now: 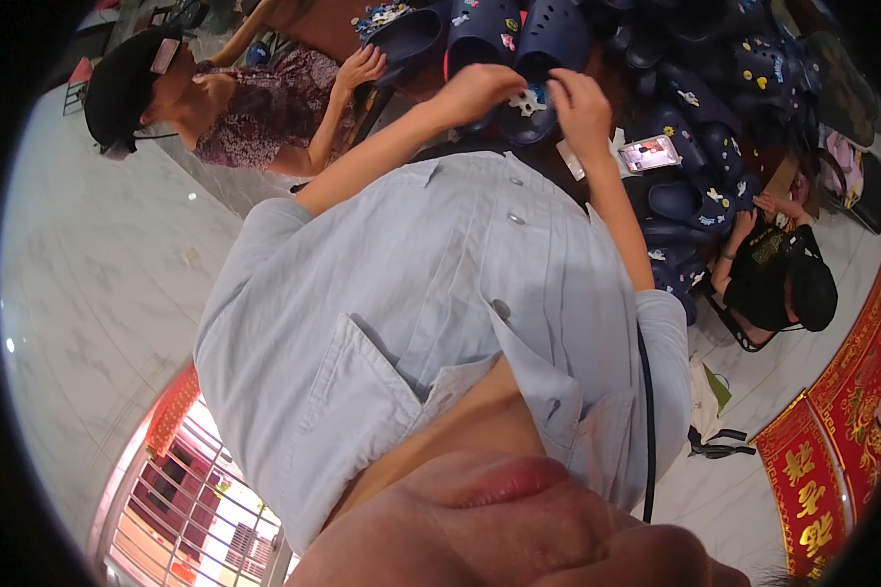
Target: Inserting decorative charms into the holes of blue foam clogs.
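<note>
Pale blue shirt [431, 293] filled the near view. Beyond it, left hand [480, 90] & right hand [579, 103] both pinched a navy clog [531, 115] w/ white charm [532, 100], on the shoe-covered table [323, 29]. Farther off, more clogs [480, 29].

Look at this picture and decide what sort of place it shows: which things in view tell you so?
Probably a small indoor workshop for decorating clogs. A heap of dark blue clogs covers the table, the left hand and right hand work at a clog with a white charm, and two other people sit beside the heap.
</note>
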The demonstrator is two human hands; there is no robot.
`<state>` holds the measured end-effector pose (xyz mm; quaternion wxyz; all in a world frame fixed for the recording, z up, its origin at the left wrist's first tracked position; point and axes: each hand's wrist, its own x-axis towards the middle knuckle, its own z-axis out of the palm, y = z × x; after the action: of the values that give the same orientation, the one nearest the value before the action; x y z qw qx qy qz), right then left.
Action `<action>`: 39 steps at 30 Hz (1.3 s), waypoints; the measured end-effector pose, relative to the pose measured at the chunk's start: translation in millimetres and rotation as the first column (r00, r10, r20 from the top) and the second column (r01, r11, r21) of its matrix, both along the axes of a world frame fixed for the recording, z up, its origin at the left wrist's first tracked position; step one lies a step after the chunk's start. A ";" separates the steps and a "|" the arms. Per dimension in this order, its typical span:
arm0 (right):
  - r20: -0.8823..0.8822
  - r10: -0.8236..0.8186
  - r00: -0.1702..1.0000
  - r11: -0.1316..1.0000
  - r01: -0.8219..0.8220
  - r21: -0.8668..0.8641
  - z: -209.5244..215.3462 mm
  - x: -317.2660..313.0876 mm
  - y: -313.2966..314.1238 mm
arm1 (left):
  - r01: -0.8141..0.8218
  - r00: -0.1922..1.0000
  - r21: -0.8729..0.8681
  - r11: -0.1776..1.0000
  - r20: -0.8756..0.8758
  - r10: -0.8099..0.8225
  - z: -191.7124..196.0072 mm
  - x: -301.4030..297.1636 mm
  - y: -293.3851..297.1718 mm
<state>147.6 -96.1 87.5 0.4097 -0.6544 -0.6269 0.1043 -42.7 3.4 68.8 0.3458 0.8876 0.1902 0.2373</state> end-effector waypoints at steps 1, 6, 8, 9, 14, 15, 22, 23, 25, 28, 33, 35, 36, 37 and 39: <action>-0.014 -0.046 0.999 0.998 0.045 -0.041 3.1 7.9 1.8 | 0.079 0.996 0.015 0.997 -0.028 -0.079 -7.5 7.7 -5.4; 0.102 -0.027 0.994 0.998 0.022 0.057 -1.5 22.4 31.9 | 0.142 0.964 0.154 0.978 -0.247 -0.101 -22.2 23.9 -16.1; 0.204 0.004 0.979 0.995 -0.024 0.099 -2.8 16.9 46.6 | 0.096 0.977 0.236 0.967 -0.209 -0.046 -11.9 20.3 -20.6; 0.203 0.001 0.979 0.995 -0.021 0.099 -3.0 11.1 53.2 | 0.047 0.986 0.313 0.948 -0.168 0.007 -2.6 17.7 -21.3; 0.363 0.157 0.918 0.988 -0.146 -0.059 -17.7 -10.8 77.1 | -0.333 0.942 0.314 0.889 0.077 0.326 8.8 -9.2 4.3; 0.418 0.191 0.888 0.980 -0.148 -0.133 -21.4 -15.2 80.6 | -0.460 0.887 0.297 0.837 0.118 0.446 -0.8 -17.0 20.2; 0.500 0.242 0.831 0.965 -0.150 -0.217 -35.0 -22.2 88.3 | -0.698 0.510 0.273 0.662 -0.461 0.727 -13.2 -11.4 82.8; 0.502 0.249 0.828 0.963 -0.158 -0.218 -35.6 -22.2 90.7 | -0.658 0.563 0.217 0.722 -0.495 0.662 -14.5 -12.0 87.1; 0.408 0.240 0.881 0.969 -0.189 -0.162 -38.0 -19.9 95.2 | -0.607 0.618 0.156 0.779 -0.525 0.586 -17.3 -11.4 92.2; 0.340 0.307 0.889 0.947 -0.251 -0.199 -36.7 -13.4 100.1 | -0.569 0.648 0.184 0.801 -0.500 0.575 -23.5 -11.1 93.8; 0.303 0.404 0.863 0.900 -0.317 -0.297 -30.4 -4.8 107.2 | -0.630 0.612 0.298 0.717 -0.377 0.695 -35.5 -7.3 85.4; 0.279 0.435 0.856 0.881 -0.342 -0.326 -26.7 -2.8 111.5 | -0.609 0.624 0.326 0.723 -0.365 0.690 -45.6 -13.0 87.5; 0.280 0.463 0.841 0.869 -0.369 -0.329 -25.7 -1.4 113.5 | -0.588 0.636 0.352 0.728 -0.354 0.685 -48.4 -15.1 88.4; 0.280 0.490 0.825 0.856 -0.396 -0.332 -24.7 -0.2 115.1 | -0.587 0.638 0.354 0.728 -0.353 0.685 -51.2 -15.8 89.2; 0.307 0.513 0.801 0.842 -0.403 -0.358 -22.3 0.5 118.5 | -0.583 0.675 0.344 0.736 -0.300 0.674 -57.5 -18.9 91.1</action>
<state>148.1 22.5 65.2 0.1432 -0.5392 -0.8154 0.1544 -61.6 94.5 11.3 0.0947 0.8279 0.5253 0.1725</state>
